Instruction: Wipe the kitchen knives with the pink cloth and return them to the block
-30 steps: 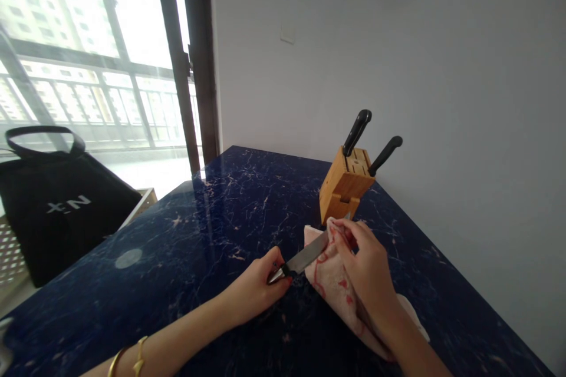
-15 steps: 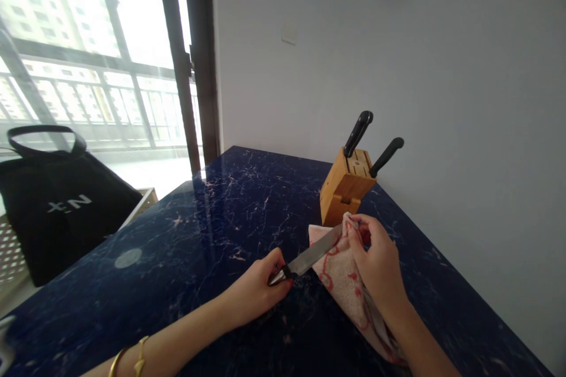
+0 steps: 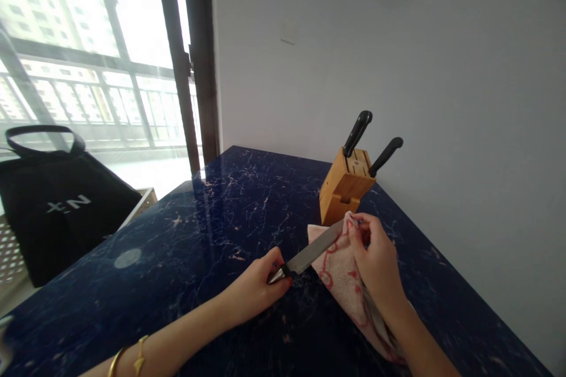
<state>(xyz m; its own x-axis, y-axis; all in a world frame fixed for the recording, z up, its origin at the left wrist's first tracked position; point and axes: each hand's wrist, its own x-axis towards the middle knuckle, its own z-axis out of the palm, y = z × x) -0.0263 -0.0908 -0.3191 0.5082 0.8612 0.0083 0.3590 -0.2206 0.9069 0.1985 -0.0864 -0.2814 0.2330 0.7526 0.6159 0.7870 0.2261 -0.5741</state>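
Near the tan wooden knife block [image 3: 338,185], the left hand [image 3: 260,277] holds a steel-bladed knife [image 3: 312,252] that the right hand [image 3: 375,256] seemingly wipes, pinching red-patterned pink cloth [image 3: 342,288]; the next stroke needs steadiness.

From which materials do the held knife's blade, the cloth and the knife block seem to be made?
Blade: metal, probably steel, smooth with a grey sheen. Cloth: a soft, terry-like textile, since its surface looks fuzzy; fibre uncertain. Knife block: apparently wood, smooth-finished, from its honey-brown colour.
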